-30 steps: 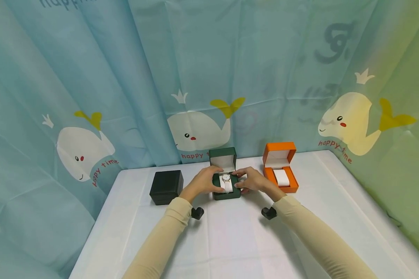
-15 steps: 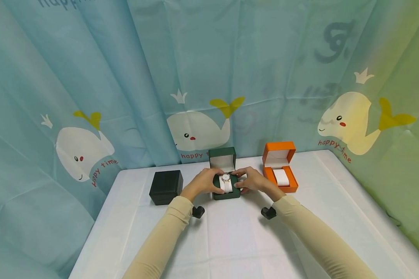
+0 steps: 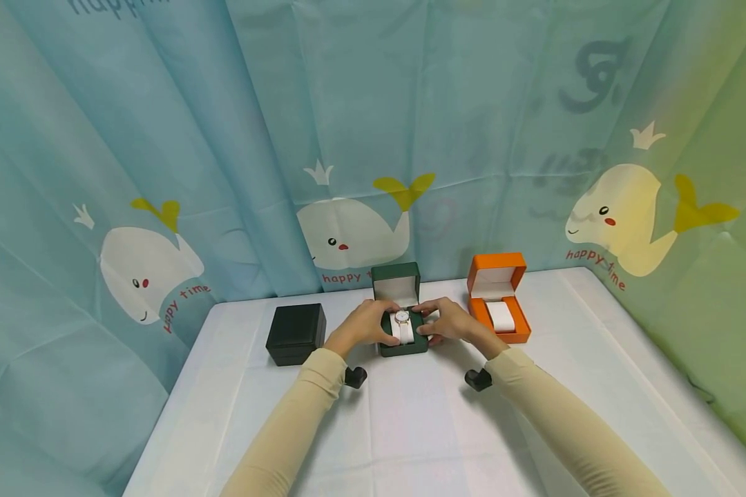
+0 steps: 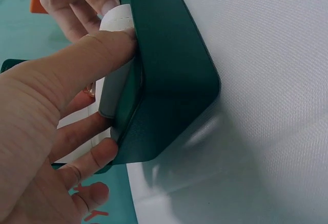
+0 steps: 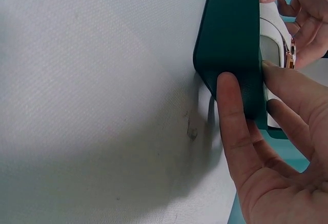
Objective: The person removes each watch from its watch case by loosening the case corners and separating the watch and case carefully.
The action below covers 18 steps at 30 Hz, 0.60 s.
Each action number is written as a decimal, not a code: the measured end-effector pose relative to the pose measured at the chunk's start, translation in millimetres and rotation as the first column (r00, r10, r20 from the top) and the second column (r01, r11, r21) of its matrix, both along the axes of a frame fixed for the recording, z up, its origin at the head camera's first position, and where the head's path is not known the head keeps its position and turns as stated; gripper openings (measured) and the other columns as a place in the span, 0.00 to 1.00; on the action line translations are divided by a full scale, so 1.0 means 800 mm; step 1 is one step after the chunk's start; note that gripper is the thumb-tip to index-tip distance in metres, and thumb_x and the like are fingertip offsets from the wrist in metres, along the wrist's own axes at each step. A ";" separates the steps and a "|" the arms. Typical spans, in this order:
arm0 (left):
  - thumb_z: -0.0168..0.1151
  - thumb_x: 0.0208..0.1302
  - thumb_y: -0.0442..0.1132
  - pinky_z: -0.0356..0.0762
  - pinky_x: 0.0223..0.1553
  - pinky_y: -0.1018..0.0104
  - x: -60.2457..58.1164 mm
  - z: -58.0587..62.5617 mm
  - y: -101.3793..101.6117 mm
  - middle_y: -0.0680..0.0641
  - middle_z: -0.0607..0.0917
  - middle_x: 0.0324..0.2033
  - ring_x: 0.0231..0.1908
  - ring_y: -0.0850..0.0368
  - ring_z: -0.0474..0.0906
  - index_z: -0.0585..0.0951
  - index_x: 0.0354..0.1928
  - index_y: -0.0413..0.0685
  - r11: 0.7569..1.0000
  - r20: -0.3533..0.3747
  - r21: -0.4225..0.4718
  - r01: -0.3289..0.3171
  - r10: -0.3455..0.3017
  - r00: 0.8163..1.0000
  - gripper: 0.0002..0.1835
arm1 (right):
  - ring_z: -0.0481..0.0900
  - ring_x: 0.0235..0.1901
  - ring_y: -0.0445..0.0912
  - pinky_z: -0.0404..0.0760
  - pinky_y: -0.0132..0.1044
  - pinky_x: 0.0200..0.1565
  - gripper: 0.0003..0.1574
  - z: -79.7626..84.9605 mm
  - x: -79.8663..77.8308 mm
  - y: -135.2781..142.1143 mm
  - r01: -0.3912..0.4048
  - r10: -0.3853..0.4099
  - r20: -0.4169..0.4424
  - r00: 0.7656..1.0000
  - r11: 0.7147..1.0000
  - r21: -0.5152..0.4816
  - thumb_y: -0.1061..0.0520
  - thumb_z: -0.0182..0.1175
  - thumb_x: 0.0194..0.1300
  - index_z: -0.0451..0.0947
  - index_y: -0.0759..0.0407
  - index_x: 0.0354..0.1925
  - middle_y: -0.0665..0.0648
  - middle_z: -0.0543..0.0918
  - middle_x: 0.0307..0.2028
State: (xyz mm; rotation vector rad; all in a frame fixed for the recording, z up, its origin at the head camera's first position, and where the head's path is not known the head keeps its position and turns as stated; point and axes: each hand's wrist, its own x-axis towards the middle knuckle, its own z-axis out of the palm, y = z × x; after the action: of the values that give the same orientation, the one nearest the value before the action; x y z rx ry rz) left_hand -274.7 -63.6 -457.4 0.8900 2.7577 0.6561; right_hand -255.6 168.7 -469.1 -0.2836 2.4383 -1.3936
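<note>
A green watch box (image 3: pixel 404 351) stands on the table with its lid (image 3: pixel 396 283) raised. Inside lies a white-strapped watch (image 3: pixel 402 317) on a white cushion (image 4: pixel 118 16). My left hand (image 3: pixel 367 323) spans the cushion, thumb at its front end and index finger at its back, pinching it. In the left wrist view the other fingers lie along the box's inner edge. From the other side, my right hand (image 3: pixel 450 323) grips the box; in the right wrist view one finger lies along the outer wall, others at the rim. The watch's gold-coloured case (image 5: pixel 290 57) shows there.
To the left sits a closed black box (image 3: pixel 295 334). On the right, an orange box (image 3: pixel 521 324) stands with its lid up and a white cushion (image 3: pixel 500 317) inside. A white cloth covers the table (image 3: pixel 404 428); a curtain with whales (image 3: pixel 354 231) hangs behind.
Almost nothing differs. The left hand and forearm have shifted very slightly to the right; the right hand, the boxes and the watch keep their places.
</note>
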 end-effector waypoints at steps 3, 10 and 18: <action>0.83 0.52 0.47 0.72 0.64 0.53 -0.001 -0.001 0.001 0.49 0.85 0.56 0.57 0.47 0.77 0.81 0.62 0.48 1.000 -0.004 0.004 -0.002 0.002 1.000 0.35 | 0.87 0.25 0.56 0.88 0.44 0.33 0.32 0.000 -0.001 0.000 0.000 0.000 -0.001 1.000 1.000 0.000 0.67 0.71 0.63 0.78 0.63 0.66 0.69 0.78 0.56; 0.83 0.51 0.45 0.72 0.64 0.53 -0.001 -0.001 0.001 0.47 0.86 0.55 0.57 0.47 0.78 0.82 0.61 0.47 1.000 0.003 0.031 0.000 0.000 1.000 0.35 | 0.87 0.25 0.56 0.88 0.44 0.33 0.32 0.000 -0.001 0.000 0.000 0.000 0.009 1.000 1.000 -0.004 0.67 0.71 0.63 0.78 0.63 0.66 0.69 0.77 0.55; 0.83 0.51 0.45 0.72 0.64 0.52 -0.001 -0.003 0.001 0.48 0.86 0.55 0.57 0.47 0.77 0.82 0.61 0.47 0.999 0.008 0.036 -0.009 0.009 1.000 0.35 | 0.87 0.25 0.56 0.88 0.44 0.33 0.32 0.000 0.000 0.000 0.001 -0.001 0.003 1.000 1.000 0.002 0.67 0.71 0.63 0.78 0.63 0.66 0.69 0.78 0.55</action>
State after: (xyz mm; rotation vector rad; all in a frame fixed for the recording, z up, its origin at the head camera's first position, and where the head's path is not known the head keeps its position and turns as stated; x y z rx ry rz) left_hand -275.8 -62.9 -460.1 0.8811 2.7530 0.7114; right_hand -255.9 168.3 -469.0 -0.2796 2.4372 -1.3906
